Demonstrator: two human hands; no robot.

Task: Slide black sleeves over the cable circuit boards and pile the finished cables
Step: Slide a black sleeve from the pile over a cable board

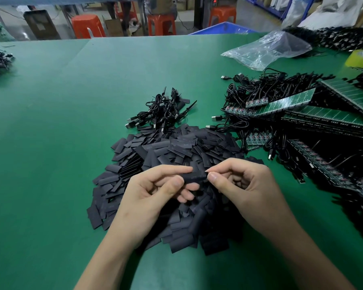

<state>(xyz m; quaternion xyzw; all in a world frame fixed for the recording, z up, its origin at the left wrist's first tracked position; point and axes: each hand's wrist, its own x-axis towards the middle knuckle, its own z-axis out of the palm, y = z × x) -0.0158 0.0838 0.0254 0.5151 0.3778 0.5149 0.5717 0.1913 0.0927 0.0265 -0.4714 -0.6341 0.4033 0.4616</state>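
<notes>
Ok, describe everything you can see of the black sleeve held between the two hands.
The black sleeve is a short, flattened tube, matte like thin plastic, with faint pale lettering along its face. It lies roughly level, held above the pile of loose sleeves on the green table. The left hand pinches its left end between thumb and forefinger; the right hand pinches its right end. Fingers hide both ends, so whether anything is inside cannot be told.

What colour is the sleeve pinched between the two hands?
The sleeve is matte black with faint pale lettering, clearest in the head view.
</notes>
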